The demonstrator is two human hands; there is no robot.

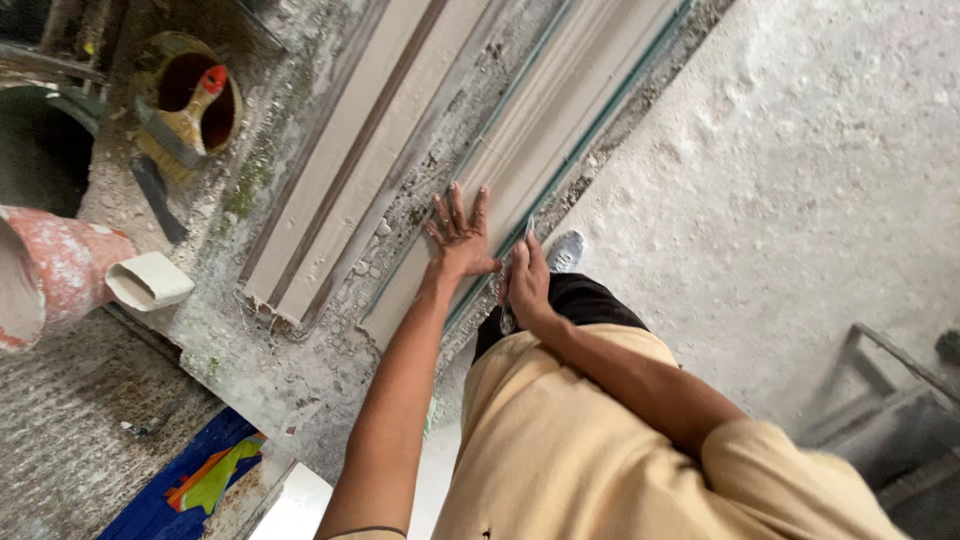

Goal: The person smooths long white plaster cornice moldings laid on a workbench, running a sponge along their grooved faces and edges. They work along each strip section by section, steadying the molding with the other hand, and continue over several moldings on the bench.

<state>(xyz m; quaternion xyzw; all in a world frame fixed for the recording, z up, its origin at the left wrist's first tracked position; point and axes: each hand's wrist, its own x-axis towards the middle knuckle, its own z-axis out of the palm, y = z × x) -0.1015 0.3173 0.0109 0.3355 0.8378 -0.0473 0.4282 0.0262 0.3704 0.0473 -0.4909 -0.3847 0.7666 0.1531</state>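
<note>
From the head camera I look down along my two arms. My left hand point(462, 232) lies flat on the long pale moulding strip point(540, 140), the fingers spread wide and pointing up the strip, the palm pressed on its lower part near the cut end. It holds nothing. My right hand point(527, 283) is just beside it, at the strip's right edge where a thin green line point(600, 120) runs along. The fingers are closed narrow around something small and thin; I think it is a blade or a scraper, but the view is too blurred to say for sure. Its tip touches the green edge.

The strip lies on a rough grey bench point(300, 350) covered with dried plaster crumbs. To the left of the strip, with a dirty gap between them, lies a second moulding strip point(340, 180), parallel to the first; its lower end stops a little before the bench edge. So there is little room on the left side of my hand, only that narrow gap.

On the right side, past the bench edge, the white dusty floor point(800, 180) is wide and open. My shoe point(566, 250) stands there close to the bench.

Far left on the bench is a yellow bucket point(190, 95) with a brush point(195, 115) inside, and below it a reddish pipe point(50, 275).
</note>
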